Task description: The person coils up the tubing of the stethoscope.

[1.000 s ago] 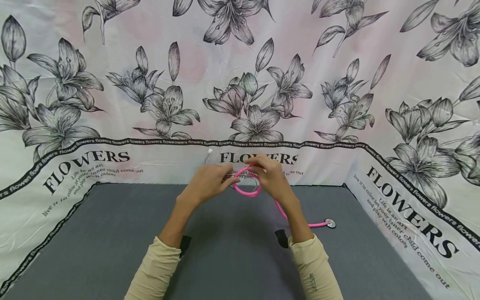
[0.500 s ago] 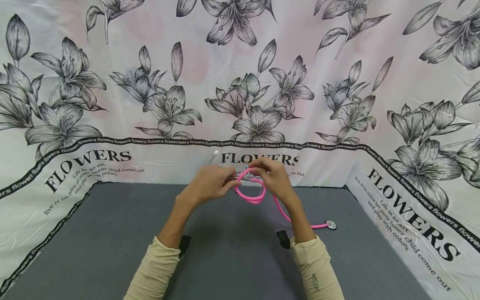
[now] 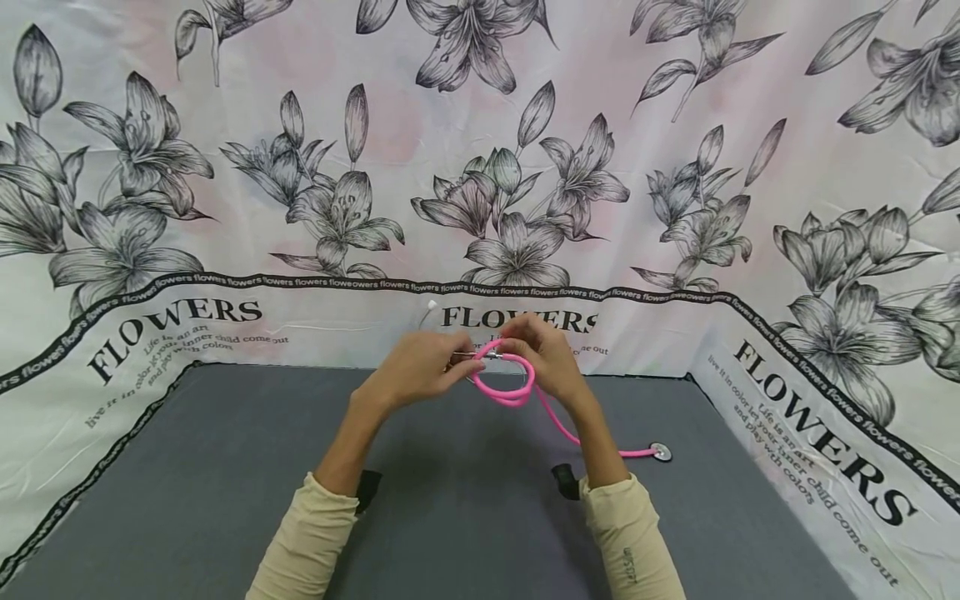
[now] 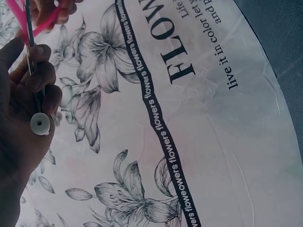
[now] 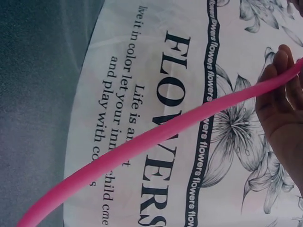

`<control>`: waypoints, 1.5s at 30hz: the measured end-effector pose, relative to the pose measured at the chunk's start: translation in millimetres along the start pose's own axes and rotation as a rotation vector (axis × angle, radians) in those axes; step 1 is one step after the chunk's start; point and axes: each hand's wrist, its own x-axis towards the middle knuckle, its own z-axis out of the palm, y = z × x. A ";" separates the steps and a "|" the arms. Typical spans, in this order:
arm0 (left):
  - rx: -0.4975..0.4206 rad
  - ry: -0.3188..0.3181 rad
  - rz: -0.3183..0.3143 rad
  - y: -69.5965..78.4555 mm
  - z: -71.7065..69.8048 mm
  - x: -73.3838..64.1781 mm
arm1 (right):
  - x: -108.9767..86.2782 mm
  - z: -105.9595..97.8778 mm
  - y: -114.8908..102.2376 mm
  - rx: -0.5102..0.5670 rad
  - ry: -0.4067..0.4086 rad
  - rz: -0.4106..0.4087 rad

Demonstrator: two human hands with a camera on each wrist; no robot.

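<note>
Both hands hold a pink stethoscope (image 3: 513,400) up over the far part of the table, its tubing bent into a loop between them. My left hand (image 3: 416,367) grips the metal ear tubes; in the left wrist view its curled fingers (image 4: 41,75) wrap them, and a white ear tip (image 4: 40,124) sticks out by the palm. My right hand (image 3: 551,358) pinches the tubing at the loop's upper right; its fingertips are partly hidden. From there the tubing hangs down to the chest piece (image 3: 660,452), which rests on the table at the right.
The grey table (image 3: 465,517) spreads beneath both arms. A white cloth (image 3: 337,325) printed with flowers and lettering stands behind it and along both sides. Black straps (image 3: 566,482) show at the wrists.
The pink loop has dropped slightly and spread wider, and a metal part now shows inside it. My right hand has shifted slightly to the right; the chest piece stays on the table.
</note>
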 end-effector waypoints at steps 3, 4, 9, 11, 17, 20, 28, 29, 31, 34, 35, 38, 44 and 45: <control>-0.023 0.022 -0.023 -1.3 0.1 -1.5 | -1.7 3.5 0.4 0.055 -0.042 0.066; -0.032 0.035 -0.032 -1.5 0.0 -1.9 | -2.4 4.7 0.6 0.057 -0.047 0.078; -0.105 0.111 -0.099 -1.4 -2.0 -3.8 | -3.4 13.3 -1.7 0.071 -0.045 0.077; -0.123 0.141 -0.123 -0.8 -3.1 -4.2 | -3.0 17.5 -2.5 0.090 -0.038 0.072; -0.160 0.213 -0.186 1.3 -3.2 -3.5 | -4.1 31.3 -5.6 0.281 -0.061 0.131; -0.167 0.259 -0.219 2.8 -2.7 -2.8 | -4.7 41.1 -7.8 0.350 -0.077 0.133; -0.144 0.413 -0.290 2.5 -2.8 -1.3 | -7.7 53.8 -24.1 0.297 -0.125 0.097; -0.134 0.432 -0.300 2.2 -2.9 -1.5 | -8.4 55.7 -26.3 0.266 -0.141 0.089; -0.112 0.463 -0.320 1.5 -2.5 -2.1 | -9.7 60.4 -32.4 0.199 -0.178 0.069; -0.060 0.475 -0.326 1.7 -1.3 -1.8 | -10.8 66.7 -41.0 0.121 -0.190 0.046; -0.039 0.476 -0.321 2.3 -1.0 -1.3 | -11.0 67.4 -44.5 0.088 -0.188 0.040; 0.043 0.488 -0.299 3.5 -0.5 0.1 | -10.5 66.5 -54.0 -0.023 -0.185 0.019; 0.235 0.528 -0.308 -1.4 0.0 -4.1 | -10.1 58.5 -76.7 -0.350 -0.270 -0.059; 0.266 0.527 -0.304 -2.7 0.2 -5.3 | -10.6 56.9 -81.2 -0.397 -0.272 -0.070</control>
